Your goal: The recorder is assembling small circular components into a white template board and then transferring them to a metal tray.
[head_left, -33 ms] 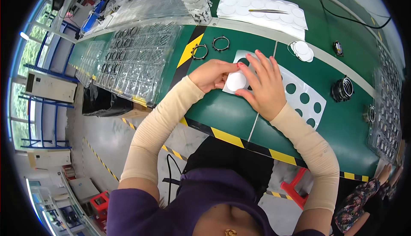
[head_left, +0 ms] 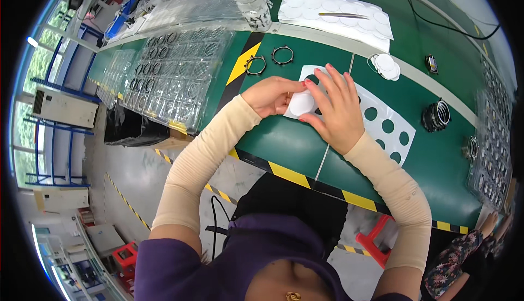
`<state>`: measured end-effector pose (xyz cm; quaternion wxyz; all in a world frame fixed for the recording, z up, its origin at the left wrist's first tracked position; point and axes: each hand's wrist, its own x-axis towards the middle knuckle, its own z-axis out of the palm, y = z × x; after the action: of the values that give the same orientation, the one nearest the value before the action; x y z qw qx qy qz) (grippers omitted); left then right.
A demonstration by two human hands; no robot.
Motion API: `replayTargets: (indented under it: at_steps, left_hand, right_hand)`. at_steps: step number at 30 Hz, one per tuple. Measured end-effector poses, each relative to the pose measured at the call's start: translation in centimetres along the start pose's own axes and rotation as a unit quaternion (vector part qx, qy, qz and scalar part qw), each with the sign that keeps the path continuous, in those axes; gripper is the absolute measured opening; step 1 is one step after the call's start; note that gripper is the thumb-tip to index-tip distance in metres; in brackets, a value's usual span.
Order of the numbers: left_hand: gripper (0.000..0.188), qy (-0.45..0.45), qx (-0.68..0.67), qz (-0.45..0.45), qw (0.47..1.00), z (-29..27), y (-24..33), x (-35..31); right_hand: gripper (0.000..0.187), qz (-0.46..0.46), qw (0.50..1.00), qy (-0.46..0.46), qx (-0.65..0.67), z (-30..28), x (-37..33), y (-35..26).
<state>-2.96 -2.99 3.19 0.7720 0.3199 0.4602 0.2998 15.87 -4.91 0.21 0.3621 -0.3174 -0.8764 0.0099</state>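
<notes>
A white sheet with rows of round holes (head_left: pixel 380 119) lies on the green tabletop under both hands. At its left end is a plain white disc (head_left: pixel 301 104); I cannot tell whether it is part of the sheet or lies on it. My left hand (head_left: pixel 270 96) is closed at the sheet's left edge, its thumb reaching over beside the disc, other fingertips partly hidden. My right hand (head_left: pixel 339 110) rests over the sheet with fingers stretched and spread, its thumb and index finger at the disc's right side. The index fingertip meets my left thumb.
Two thin black rings (head_left: pixel 282 55) lie beyond my left hand. Clear trays of rings (head_left: pixel 180 66) stand at left. Farther back are a white sheet of discs with tweezers (head_left: pixel 343 15) and a small disc pile (head_left: pixel 386 67). A stack of black rings (head_left: pixel 436 115) stands right.
</notes>
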Motion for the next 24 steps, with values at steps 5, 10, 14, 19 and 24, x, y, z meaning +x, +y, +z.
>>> replayTargets:
  at_steps: [5, 10, 14, 19, 24]
  left_hand:
    - [0.028, -0.041, 0.071, -0.010, 0.997, -2.0, -1.2, 0.9]
    - [0.021, 0.168, 0.564, 0.175, 0.790, -3.7, 1.5, 0.6]
    - [0.022, 0.202, 0.718, 0.475, 0.466, -4.9, 4.3, 3.1]
    - [0.021, 0.112, 0.809, 0.378, 0.436, -4.8, 4.2, 5.9]
    - [0.023, 0.220, 0.700, 0.398, 0.551, -3.6, 5.2, 5.8]
  right_hand:
    - [0.037, -0.097, 0.991, 0.076, 0.047, 0.2, 0.1, -0.2]
    - [0.023, 0.026, 0.950, 0.032, 0.310, 1.1, -0.8, -1.3]
    - [0.014, 0.181, 0.859, -0.033, 0.478, 1.2, -0.7, -1.4]
    - [0.019, 0.274, 0.804, -0.025, 0.526, 2.2, -1.4, -0.9]
    - [0.015, 0.258, 0.833, 0.038, 0.488, 0.6, -0.7, -0.4]
